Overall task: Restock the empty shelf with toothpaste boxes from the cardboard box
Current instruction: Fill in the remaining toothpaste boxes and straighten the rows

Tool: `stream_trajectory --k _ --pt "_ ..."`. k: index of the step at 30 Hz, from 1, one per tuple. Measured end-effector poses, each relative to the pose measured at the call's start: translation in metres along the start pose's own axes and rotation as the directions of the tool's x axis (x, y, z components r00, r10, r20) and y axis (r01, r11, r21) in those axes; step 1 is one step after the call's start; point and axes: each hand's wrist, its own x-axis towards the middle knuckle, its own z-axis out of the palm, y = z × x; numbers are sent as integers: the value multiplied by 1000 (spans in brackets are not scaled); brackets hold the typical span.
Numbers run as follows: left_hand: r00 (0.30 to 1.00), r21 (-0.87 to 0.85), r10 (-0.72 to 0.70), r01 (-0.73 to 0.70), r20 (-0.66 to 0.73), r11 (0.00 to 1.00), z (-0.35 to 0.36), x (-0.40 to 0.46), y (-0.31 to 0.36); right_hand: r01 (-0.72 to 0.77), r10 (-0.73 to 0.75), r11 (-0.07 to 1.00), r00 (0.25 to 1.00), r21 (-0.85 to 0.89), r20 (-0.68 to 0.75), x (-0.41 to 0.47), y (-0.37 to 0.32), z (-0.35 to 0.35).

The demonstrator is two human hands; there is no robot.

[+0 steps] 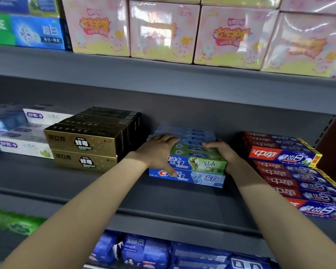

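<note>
Two hands bracket a stack of toothpaste boxes (194, 162) on the middle shelf (85, 183). The left hand (159, 150) lies flat over the stack's left end, fingers stretched across the top and thumb pointing down over the front faces, so its grip is apart, pressing rather than clasping. The right hand (221, 152) curls round the right end of the green boxes (202, 161), its grip clamped on them. Those green boxes sit on a blue layer, the front blue box (186, 177) showing below and more blue ones running back toward the shelf's rear wall. The stack rests on the shelf, in the gap between gold boxes (81, 150) on the left and red boxes (291, 167) on the right, apart from both. By my reading the step in hand is seating and squaring a fresh handful on the pile, not fetching. Bare shelf remains in front of and beside the stack, so the restocking looks partway done. The cardboard box is out of view, presumably below or behind. Next the hands should let go without dragging the top layer forward, then go back for more; any further rows need to line up flush with the front edge. Pink packs (163, 32) fill the shelf above.
</note>
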Motion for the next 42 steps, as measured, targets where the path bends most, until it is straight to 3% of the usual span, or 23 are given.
stream_trajectory --k 8,14,21,35,42 --pt "988 13 -85 84 126 996 -12 -3 -12 -3 2 1000 996 -11 -86 9 7 30" --pt "988 -4 -70 71 141 997 -12 -10 -24 -5 0 999 994 -48 -112 11 5 40" --pt "986 1 -67 68 153 998 -14 -15 -36 -76 76 997 997 -12 24 10 6 50" --pt "997 -29 13 -15 -70 999 -4 -28 -33 -14 18 995 999 103 -43 -11 17 61" --pt "999 41 22 -21 -26 999 -3 -34 -34 35 11 979 975 202 -220 -22 17 81"
